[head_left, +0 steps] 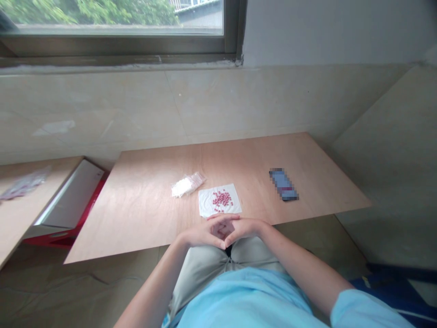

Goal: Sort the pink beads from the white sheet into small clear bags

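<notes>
At the table's front edge, above my lap, my left hand (pixel 204 234) and my right hand (pixel 246 229) rest together. Their fingers overlap loosely and their thumb tips meet, leaving a hollow between the palms. Both are open, and no object shows in them. Just beyond my fingertips lies a white sheet (pixel 205 205), perhaps tissue or thin plastic, with many small red beads (pixel 221 198) scattered on it. To its left sits a crinkled clear plastic packet (pixel 187 184) with white contents.
A blurred-out phone-like object (pixel 284 184) lies on the right of the wooden tabletop (pixel 143 218). On the left, another table (pixel 20 218) carries a clear plastic bag (pixel 25 183), beside a white box (pixel 73 196). A tiled wall and window stand behind.
</notes>
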Available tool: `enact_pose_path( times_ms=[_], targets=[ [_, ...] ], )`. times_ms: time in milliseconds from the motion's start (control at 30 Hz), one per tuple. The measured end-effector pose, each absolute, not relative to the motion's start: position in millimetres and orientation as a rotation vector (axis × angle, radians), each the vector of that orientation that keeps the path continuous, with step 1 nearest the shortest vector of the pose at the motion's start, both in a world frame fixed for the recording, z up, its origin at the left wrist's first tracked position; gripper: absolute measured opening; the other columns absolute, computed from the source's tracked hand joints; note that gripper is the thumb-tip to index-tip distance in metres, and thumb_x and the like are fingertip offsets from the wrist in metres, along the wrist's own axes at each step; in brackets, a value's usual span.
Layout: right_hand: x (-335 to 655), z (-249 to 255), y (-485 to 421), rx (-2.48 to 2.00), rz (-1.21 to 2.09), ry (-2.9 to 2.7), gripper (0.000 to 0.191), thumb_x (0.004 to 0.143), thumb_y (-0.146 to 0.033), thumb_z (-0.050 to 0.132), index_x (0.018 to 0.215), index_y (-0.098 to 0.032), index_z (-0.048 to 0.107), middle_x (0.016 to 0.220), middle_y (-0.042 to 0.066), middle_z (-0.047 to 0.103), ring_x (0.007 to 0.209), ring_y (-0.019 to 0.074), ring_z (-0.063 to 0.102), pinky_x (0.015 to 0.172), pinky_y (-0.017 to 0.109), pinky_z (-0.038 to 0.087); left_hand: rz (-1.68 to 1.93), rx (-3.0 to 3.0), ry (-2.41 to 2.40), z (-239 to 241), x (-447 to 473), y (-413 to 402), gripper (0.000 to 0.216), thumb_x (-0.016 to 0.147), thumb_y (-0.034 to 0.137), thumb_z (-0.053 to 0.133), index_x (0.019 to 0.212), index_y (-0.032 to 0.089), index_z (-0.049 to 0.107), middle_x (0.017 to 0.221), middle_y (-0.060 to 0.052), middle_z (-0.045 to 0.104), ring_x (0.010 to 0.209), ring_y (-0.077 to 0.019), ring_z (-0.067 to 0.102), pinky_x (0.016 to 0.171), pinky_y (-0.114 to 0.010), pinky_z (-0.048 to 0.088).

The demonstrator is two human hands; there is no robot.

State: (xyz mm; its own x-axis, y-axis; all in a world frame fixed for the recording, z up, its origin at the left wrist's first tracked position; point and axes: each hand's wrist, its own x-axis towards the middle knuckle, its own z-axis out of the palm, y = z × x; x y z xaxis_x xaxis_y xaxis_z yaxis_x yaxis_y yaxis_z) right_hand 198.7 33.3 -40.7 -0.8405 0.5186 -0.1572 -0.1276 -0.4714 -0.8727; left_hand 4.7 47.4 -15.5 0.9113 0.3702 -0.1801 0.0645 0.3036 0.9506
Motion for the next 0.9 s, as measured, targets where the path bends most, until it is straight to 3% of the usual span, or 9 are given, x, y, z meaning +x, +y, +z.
enact_pose_path(
  times_ms=[367,567,767,900],
  targets=[
    [192.9,-48.6,32.5,-0.482,2.295,-1.420,0.097,0.069,-0.025,0.090,0.149,-0.030,0.035,0.127,0.006,0.059,0.116,0.0201,0.061,0.101,0.033,0.048,0.161,1.299,0.352,-12.9,-0.5,51.7,0.092,0.074,0.039,0.086,0.151,0.037,0.037,0.148,-0.011,0.044,0.134,-0.0338,0.047,0.107,-0.052,0.044],
    [190.0,-55.6,31.5,-0.573,2.280,-1.484,0.116,0.059,-0.024,0.095,0.152,-0.029,0.027,0.132,0.010,0.058,0.130,0.0269,0.054,0.103,0.037,0.048,0.124,1.347,0.365,-10.2,-5.5,53.0,0.099,0.068,0.045,0.089,0.152,0.038,0.038,0.158,-0.011,0.029,0.144,-0.0375,0.034,0.110,-0.051,0.041],
    [188.5,-57.8,31.2,-0.611,2.258,-1.487,0.110,0.061,-0.030,0.094,0.151,-0.028,0.031,0.131,0.010,0.059,0.127,0.0258,0.056,0.102,0.036,0.049,0.131,1.301,0.349,-19.4,-6.7,53.5,0.098,0.068,0.041,0.090,0.152,0.039,0.038,0.161,-0.011,0.023,0.142,-0.0372,0.037,0.109,-0.053,0.043],
    [188.7,-57.8,31.1,-0.659,2.249,-1.496,0.117,0.057,-0.031,0.096,0.152,-0.029,0.029,0.134,0.010,0.058,0.130,0.0273,0.055,0.103,0.037,0.049,0.127,1.333,0.356,-22.1,-8.2,55.0,0.099,0.068,0.042,0.090,0.152,0.039,0.037,0.160,-0.010,0.023,0.144,-0.0379,0.034,0.110,-0.054,0.043]
  ],
)
